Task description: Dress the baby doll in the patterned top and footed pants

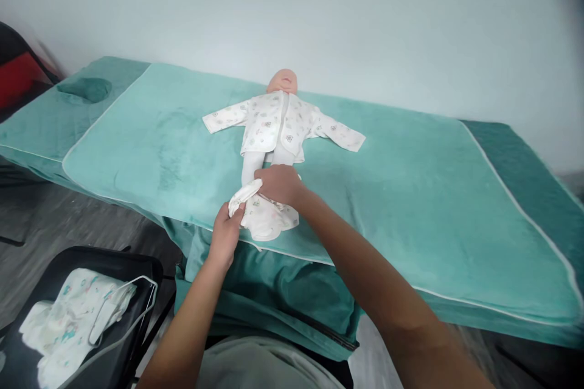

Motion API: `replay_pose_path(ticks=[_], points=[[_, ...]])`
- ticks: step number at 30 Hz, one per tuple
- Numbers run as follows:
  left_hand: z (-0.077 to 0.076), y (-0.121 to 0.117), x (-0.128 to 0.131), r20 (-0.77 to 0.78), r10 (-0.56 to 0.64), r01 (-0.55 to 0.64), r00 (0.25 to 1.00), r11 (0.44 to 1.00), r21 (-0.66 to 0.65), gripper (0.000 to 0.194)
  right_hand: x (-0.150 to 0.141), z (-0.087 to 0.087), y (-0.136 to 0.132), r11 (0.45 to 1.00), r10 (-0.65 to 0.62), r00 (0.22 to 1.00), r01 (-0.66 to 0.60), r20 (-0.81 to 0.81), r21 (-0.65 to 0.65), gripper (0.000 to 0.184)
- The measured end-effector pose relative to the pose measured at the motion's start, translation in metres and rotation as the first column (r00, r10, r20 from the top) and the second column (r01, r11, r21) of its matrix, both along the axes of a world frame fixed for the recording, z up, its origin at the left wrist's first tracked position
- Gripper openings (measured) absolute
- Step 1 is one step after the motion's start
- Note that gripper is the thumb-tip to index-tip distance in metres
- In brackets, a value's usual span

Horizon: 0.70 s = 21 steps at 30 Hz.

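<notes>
A baby doll (281, 80) lies on its back on the green massage table, head toward the wall. It wears a white patterned baby jacket (264, 124) with the sleeves spread out to both sides. Its white legs (252, 168) show below the hem, and the feet are hidden. A pair of white printed baby pants (268, 222) is bunched around the lower legs. My left hand (227, 231) pinches the left edge of the pants. My right hand (279, 184) is closed on their upper edge, close to the legs; its fingertips are partly hidden.
The massage table (410, 194) has a face hole (86, 90) at its left end and stands along a white wall. At lower left, a black chair (82, 255) holds folded patterned baby clothes (77, 316) and a pale cable (123, 340). A red and black chair (20, 79) stands far left.
</notes>
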State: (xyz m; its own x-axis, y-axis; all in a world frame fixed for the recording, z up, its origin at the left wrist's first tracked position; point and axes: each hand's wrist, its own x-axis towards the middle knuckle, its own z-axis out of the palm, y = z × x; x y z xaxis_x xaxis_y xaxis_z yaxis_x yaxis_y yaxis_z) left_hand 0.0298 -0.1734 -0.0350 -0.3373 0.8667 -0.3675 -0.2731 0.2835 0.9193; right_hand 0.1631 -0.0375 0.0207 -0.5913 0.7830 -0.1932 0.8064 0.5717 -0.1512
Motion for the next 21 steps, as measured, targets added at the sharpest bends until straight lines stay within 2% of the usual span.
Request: replay_pose_path(ticks=[4,7,11,17,21], points=[[-0.002,0.008,-0.005,0.218,-0.024,0.014,0.976,0.999,0.045,0.045,0.004,-0.001,-0.001,0.998,-0.057,0.988,0.051,-0.141,-0.048,0.022],[-0.011,0.015,-0.01,0.248,-0.046,0.027,0.968,0.997,0.079,0.045,0.009,0.001,-0.001,0.988,-0.098,0.956,0.061,-0.276,-0.14,0.015],[-0.018,0.029,-0.012,0.15,-0.062,0.043,0.987,0.991,0.13,0.045,0.018,0.003,0.005,0.97,-0.092,0.92,-0.003,-0.38,-0.243,0.014],[-0.011,0.052,-0.017,-0.053,-0.049,0.058,0.997,0.98,0.191,0.045,0.031,0.002,0.017,0.907,-0.133,0.835,-0.115,-0.534,-0.406,0.035],[-0.013,0.063,-0.023,-0.219,-0.038,0.092,0.975,0.966,0.24,0.042,0.035,0.006,0.02,0.867,-0.113,0.836,-0.182,-0.537,-0.465,0.034]])
